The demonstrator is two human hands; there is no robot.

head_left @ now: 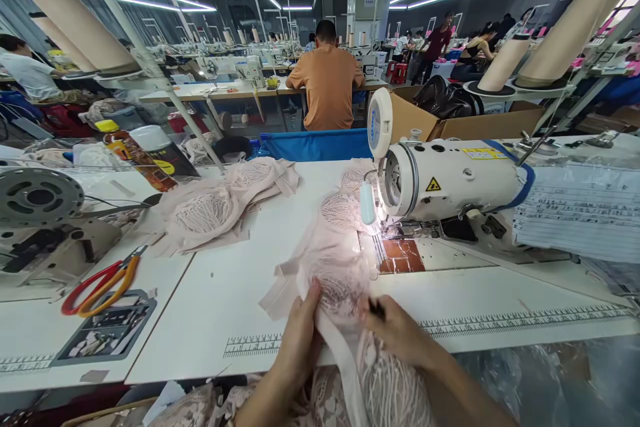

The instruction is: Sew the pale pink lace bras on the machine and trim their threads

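A pale pink lace bra (336, 283) lies over the table's front edge, and other joined cups trail back from it toward the sewing machine (445, 173). My left hand (299, 333) is closed on the bra's left border, thumb on top, beside a loose pale strip (345, 353). At the cup's right side, my right hand (400, 333) is closed around a small black tool (377, 308). Blur hides the tool's exact kind and most of those fingertips. The machine's lamp lights the fabric under its needle area.
More bra pieces (205, 210) lie stacked to the left. Red- and orange-handled cutters (107, 283) rest by a grey tray of small parts (107, 330). A printed ruler (520, 320) runs along the front edge. Thread cones (505, 63) stand at the right; a person (325, 83) sits ahead.
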